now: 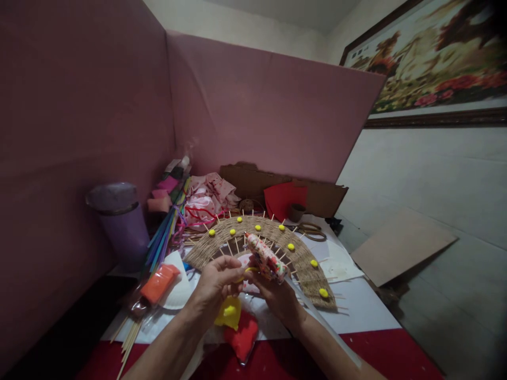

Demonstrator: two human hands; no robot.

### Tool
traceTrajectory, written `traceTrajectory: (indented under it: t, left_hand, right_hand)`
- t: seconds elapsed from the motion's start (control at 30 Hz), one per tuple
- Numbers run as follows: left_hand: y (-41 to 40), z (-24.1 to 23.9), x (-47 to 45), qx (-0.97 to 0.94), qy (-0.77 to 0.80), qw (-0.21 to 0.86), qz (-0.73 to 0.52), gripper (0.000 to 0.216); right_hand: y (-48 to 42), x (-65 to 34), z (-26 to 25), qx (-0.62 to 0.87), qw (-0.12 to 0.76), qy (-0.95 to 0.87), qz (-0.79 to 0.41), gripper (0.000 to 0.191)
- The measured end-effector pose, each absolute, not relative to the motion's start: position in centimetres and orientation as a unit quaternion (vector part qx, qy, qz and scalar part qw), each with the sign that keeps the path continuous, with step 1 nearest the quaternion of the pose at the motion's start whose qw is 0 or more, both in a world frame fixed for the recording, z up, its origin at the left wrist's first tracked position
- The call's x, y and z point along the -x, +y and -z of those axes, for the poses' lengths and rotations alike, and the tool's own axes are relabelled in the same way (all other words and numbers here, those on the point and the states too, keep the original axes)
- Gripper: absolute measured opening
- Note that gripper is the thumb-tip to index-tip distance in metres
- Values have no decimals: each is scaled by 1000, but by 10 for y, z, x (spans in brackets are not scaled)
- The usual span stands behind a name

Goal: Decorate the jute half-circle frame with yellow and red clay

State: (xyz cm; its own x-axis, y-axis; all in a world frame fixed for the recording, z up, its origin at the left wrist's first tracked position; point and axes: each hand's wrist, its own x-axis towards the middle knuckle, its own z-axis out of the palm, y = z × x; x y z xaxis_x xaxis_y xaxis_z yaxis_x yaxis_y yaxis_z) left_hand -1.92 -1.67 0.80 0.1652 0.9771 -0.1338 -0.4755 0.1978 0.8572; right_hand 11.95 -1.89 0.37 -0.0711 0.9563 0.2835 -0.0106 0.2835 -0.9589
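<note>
a yellow piece [250, 269] is spanning the fingertips of both hands, in front of a woven arch [268, 227]. the left hand [218, 275] is pinching it; the right hand [279, 296] is gripping a patterned tube [266, 257] and touching the piece. yellow dots [291, 247] are studding the arch. nearer, a yellow packet [229, 311] is overlapping a red packet [242, 339]; scissors [312, 231] are lying beyond the arch.

Framed picture [431, 68] on pale wall [420, 174] at right; brown board [402, 245] below. Pink panels [261, 105] behind and left of counter [364, 311]. Purple bin [122, 232] at left. Scissors [316, 230] near brown pot [296, 212]; red sheets [277, 200] before torn-edged cardboard [327, 198]. Crumpled pink cloth [216, 190] beside multicoloured stems [161, 237].
</note>
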Motion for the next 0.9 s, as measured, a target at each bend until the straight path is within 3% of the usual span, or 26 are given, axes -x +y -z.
traceTrajectory:
  t: [0.17, 0.37, 0.5, 0.77, 0.9]
  left_hand:
    - [-17, -17, 24, -309, 371, 642, -595, 20]
    - [-17, -16, 26, -376, 406, 577, -601, 25]
    - [-20, -10, 19, -486, 413, 491, -594, 31]
    - [-24, -13, 18, -547, 401, 444, -586, 10]
    - [-21, -12, 20, -519, 438, 442, -586, 14]
  right_hand:
    - [-12, -124, -10, 459, 564, -551, -410, 21]
    - [-2, -127, -5, 383, 566, -470, -559, 35]
    - [-4, -124, 0, 393, 515, -448, -616, 36]
    - [-9, -122, -5, 369, 510, -447, -635, 45]
    - [-9, -121, -11, 387, 502, -438, -637, 35]
